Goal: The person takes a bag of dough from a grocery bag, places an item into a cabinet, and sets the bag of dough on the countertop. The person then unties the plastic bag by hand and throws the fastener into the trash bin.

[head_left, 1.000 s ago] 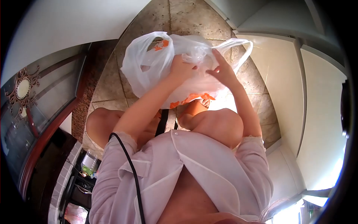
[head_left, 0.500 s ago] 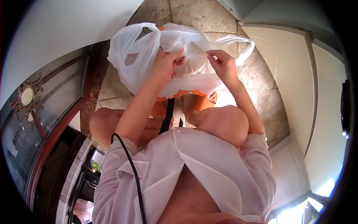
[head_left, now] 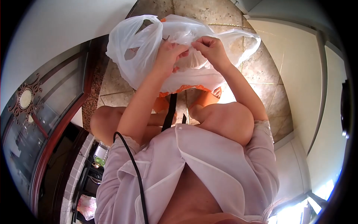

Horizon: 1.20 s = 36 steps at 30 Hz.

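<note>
Around and beneath hands [head_left: 169,56] [head_left: 213,51], white plastic bag [head_left: 194,78]; hands nearly touching, grip unclear

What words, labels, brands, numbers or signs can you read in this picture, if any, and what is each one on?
No readable text shows anywhere.
White plastic bag: orange patches along its near edge, too creased to make out any lettering.
Clear container: too small and blurred to read.

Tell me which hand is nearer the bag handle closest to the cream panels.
Right. The right hand is left of that handle; the left hand is farther left, with the right hand between.
</note>
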### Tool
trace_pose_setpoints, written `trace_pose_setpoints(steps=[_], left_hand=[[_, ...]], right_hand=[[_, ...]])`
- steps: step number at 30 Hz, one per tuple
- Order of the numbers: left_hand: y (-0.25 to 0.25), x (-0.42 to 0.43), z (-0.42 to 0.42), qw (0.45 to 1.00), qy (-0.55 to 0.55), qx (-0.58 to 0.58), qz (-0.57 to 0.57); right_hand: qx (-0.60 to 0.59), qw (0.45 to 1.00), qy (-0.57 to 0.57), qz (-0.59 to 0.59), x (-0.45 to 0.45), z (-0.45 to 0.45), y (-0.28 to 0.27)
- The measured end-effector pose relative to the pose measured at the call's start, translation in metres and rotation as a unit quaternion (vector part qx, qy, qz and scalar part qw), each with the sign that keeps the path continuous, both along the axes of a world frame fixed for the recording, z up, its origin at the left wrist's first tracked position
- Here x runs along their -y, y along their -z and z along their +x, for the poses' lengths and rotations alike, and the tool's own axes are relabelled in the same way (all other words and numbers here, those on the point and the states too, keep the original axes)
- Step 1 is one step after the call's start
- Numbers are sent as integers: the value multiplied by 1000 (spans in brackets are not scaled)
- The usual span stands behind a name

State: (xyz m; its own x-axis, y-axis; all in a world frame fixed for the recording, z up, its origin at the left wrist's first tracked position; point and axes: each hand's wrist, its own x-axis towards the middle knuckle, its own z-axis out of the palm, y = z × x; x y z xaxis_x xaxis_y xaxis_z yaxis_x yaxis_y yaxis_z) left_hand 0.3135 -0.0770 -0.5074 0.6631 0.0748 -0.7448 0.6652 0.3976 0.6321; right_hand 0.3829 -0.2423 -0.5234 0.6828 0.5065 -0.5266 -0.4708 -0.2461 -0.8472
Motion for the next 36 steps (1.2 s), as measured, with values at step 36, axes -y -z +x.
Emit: trace_pose_setpoints(steps=[36], left_hand=[[-1,12,7,993,-62,-75,71]], right_hand=[[-30,999,-32,24,12,-1,11]])
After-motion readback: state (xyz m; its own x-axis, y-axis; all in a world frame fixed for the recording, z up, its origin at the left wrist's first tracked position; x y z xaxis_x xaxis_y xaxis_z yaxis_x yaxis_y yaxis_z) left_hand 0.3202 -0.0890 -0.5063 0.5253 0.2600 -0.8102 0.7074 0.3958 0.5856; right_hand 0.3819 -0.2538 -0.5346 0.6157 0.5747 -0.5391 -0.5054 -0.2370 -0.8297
